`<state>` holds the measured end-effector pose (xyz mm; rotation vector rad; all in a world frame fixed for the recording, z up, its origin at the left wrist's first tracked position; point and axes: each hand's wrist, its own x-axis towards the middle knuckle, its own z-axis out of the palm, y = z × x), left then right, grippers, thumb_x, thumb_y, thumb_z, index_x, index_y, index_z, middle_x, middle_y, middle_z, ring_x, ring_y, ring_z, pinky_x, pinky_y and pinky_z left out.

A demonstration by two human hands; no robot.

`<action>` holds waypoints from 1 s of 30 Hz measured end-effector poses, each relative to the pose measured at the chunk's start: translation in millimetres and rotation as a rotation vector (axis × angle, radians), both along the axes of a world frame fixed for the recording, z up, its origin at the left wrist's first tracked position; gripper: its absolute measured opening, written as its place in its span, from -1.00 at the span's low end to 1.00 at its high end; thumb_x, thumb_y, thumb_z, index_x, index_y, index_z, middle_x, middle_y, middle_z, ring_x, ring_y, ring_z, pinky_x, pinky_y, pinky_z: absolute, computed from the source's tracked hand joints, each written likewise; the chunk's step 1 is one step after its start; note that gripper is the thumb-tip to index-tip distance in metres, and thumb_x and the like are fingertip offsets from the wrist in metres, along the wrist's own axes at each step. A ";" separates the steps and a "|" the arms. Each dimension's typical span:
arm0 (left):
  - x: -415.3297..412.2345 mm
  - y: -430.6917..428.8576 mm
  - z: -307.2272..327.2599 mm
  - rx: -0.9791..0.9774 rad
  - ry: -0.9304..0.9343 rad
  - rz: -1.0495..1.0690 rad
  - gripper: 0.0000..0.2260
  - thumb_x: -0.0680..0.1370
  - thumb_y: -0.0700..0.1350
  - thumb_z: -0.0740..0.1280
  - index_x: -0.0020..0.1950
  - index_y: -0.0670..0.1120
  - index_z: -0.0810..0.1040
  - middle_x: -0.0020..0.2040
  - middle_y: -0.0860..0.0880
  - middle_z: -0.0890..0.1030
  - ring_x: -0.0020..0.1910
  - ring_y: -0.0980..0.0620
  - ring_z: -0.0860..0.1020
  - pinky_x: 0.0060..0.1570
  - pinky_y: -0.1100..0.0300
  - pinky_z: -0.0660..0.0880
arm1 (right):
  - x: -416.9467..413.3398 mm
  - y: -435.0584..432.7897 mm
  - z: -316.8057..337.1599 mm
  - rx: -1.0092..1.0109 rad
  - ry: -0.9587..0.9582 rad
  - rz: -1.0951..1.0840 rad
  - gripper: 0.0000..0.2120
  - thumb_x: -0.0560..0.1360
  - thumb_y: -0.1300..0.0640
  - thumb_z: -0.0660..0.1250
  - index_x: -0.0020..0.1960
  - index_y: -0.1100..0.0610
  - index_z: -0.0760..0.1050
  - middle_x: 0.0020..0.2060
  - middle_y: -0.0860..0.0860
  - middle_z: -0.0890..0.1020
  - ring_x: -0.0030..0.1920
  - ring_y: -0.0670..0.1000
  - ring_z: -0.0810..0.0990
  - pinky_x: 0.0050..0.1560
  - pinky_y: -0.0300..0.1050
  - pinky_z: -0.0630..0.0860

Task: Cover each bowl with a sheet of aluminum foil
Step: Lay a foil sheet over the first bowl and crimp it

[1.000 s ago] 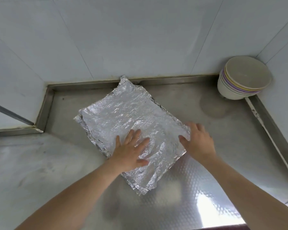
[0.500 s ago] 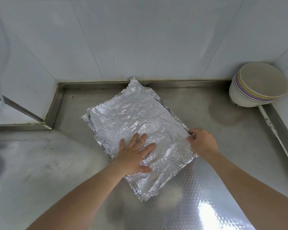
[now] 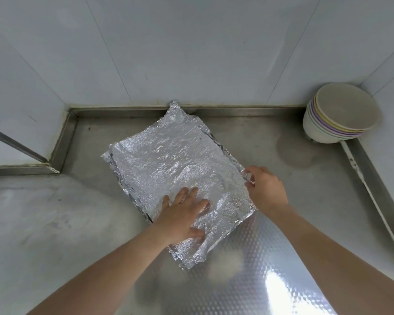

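Our left hand (image 3: 182, 214) lies flat, fingers straight, on the foil stack (image 3: 168, 160), our right hand (image 3: 267, 189) pinches its right edge, the bowls (image 3: 337, 114) sit well off to the stack's right, so we'd peel slowly to lift just one sheet without tearing.

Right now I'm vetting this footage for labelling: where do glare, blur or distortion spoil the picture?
Head view: blown-out glare on the embossed metal sheet at bottom right. Same view: the foil stack sparkles, yet its wrinkles read clearly. Wide-angle distortion in the head view bends the wall seams and counter rim toward the edges. The stacked bowls are sharp, with no motion blur evident.
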<state>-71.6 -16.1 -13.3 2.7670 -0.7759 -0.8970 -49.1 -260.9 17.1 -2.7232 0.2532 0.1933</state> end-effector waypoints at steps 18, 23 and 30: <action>88.1 -84.4 71.5 -0.315 -0.501 0.041 -0.51 0.50 -0.29 0.33 0.41 -0.01 0.41 0.48 -0.09 0.29 0.43 -0.13 0.22 0.24 -0.03 0.35 | -6.4 13.1 54.3 0.051 -0.287 0.088 -0.89 0.50 0.22 0.33 0.01 0.10 0.57 -0.13 0.04 0.66 -0.15 0.19 0.60 -0.17 0.04 0.55; 114.1 -67.0 87.9 -0.365 -0.633 -0.060 -0.83 0.45 -0.32 0.36 -0.08 -0.09 0.66 -0.15 -0.05 0.63 -0.08 -0.14 0.55 -0.11 0.12 0.41 | 1.3 7.9 78.7 0.292 -0.323 -0.039 -0.77 0.46 0.24 0.42 0.10 0.08 0.59 -0.18 -0.07 0.63 -0.15 0.00 0.60 -0.06 -0.11 0.53; 111.9 -56.5 97.4 -0.320 -0.714 -0.211 -0.69 0.18 -0.40 0.53 -0.22 -0.08 0.59 -0.47 -0.01 0.48 -0.43 -0.08 0.49 -0.32 0.23 0.40 | -2.2 5.9 76.2 0.326 -0.117 -0.078 -0.90 0.46 0.14 0.41 -0.02 0.03 0.61 -0.25 -0.08 0.62 -0.18 0.00 0.59 -0.06 -0.13 0.52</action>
